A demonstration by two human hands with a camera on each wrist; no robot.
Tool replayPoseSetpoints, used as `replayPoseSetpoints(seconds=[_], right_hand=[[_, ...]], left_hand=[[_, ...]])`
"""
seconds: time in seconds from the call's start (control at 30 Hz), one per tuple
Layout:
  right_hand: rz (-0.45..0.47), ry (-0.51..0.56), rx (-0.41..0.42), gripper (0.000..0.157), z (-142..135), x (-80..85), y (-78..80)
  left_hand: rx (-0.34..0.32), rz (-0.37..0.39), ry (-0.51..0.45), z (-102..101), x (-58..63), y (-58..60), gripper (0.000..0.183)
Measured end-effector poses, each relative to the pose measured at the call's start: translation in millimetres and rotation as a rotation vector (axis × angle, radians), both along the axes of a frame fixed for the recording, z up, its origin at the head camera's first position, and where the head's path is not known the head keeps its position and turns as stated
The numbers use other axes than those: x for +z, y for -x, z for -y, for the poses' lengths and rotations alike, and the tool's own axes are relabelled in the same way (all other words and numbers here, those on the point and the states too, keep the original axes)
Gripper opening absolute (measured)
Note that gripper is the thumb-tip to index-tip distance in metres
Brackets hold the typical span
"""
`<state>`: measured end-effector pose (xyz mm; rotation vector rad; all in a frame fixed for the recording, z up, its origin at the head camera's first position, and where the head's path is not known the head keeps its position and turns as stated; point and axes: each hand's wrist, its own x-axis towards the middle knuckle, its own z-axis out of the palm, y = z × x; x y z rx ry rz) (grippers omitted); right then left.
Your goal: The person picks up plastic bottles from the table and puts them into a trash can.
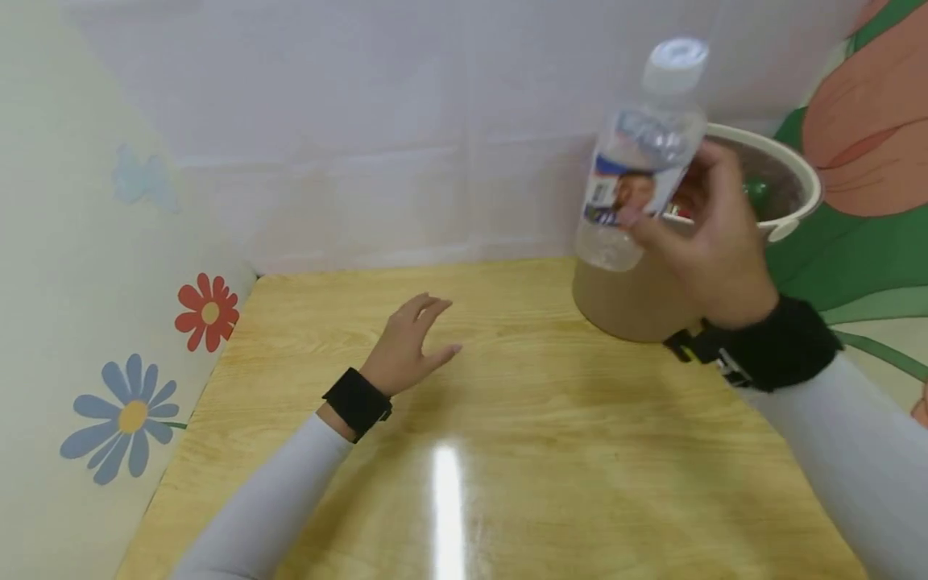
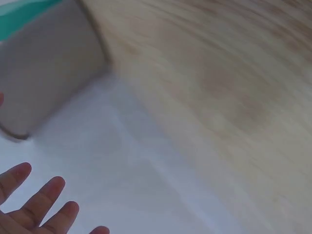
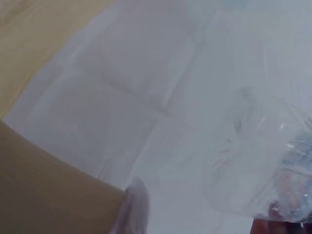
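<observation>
A clear plastic bottle (image 1: 638,169) with a white cap and a printed label is gripped by my right hand (image 1: 714,242), thumb across its label. It tilts a little, cap upward, in front of the left rim of a beige bin (image 1: 623,302). The bottle's clear base (image 3: 243,161) shows at the right of the right wrist view. Over the table's left half, my left hand (image 1: 409,346) hovers with fingers loosely extended and holds nothing. Its spread fingers (image 2: 46,197) appear at the lower left of the left wrist view.
Inside the bin lie a green round thing (image 1: 756,193) and some red items, partly hidden by my right hand. The wooden table (image 1: 507,403) meets a white-covered wall (image 1: 348,161) at the back. Painted flowers (image 1: 133,417) decorate the left wall.
</observation>
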<state>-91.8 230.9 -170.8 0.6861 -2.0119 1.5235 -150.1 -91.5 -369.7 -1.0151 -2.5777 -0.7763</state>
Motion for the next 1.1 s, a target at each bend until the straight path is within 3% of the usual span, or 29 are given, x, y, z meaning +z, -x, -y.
replayPoseSetpoints(seconds=[0.13, 0.17, 0.27, 0.37, 0.47, 0.6, 0.67, 0.9, 1.0, 1.1], right_hand=[[0.173, 0.332, 0.02, 0.062, -42.0, 30.5, 40.8], [0.209, 0.359, -0.019, 0.063, -52.3, 36.7, 51.1], [0.334, 0.326, -0.202, 0.07, -80.2, 50.2, 80.0], [0.485, 0.254, -0.303, 0.078, -99.7, 53.7, 102.0], [0.564, 0.29, -0.255, 0.077, -110.3, 51.2, 114.9], [0.598, 0.311, -0.236, 0.078, -115.9, 47.0, 121.1], [0.614, 0.229, -0.305, 0.083, -117.4, 45.0, 122.9], [0.678, -0.225, -0.469, 0.094, -121.6, 33.0, 124.2], [0.622, -0.346, -0.52, 0.091, -115.4, 28.9, 113.3], [0.497, -0.425, -0.528, 0.079, -95.8, 25.3, 93.7]], left_hand=[[0.144, 0.038, 0.153, 18.8, -23.4, 10.9, 0.066], [0.171, 0.055, 0.177, 22.2, -27.0, 12.3, 0.067], [0.223, 0.094, 0.219, 28.8, -32.5, 13.3, 0.069], [0.256, 0.115, 0.238, 31.5, -35.5, 11.5, 0.07], [0.279, 0.129, 0.249, 32.3, -39.1, 9.6, 0.071], [0.289, 0.126, 0.238, 31.0, -42.3, 9.4, 0.07], [0.29, 0.123, 0.228, 30.0, -42.5, 10.1, 0.07], [0.298, 0.143, 0.228, 29.5, -40.0, 11.7, 0.07], [0.303, 0.143, 0.226, 29.2, -36.7, 13.8, 0.07], [0.317, 0.156, 0.213, 28.0, -32.2, 16.2, 0.07]])
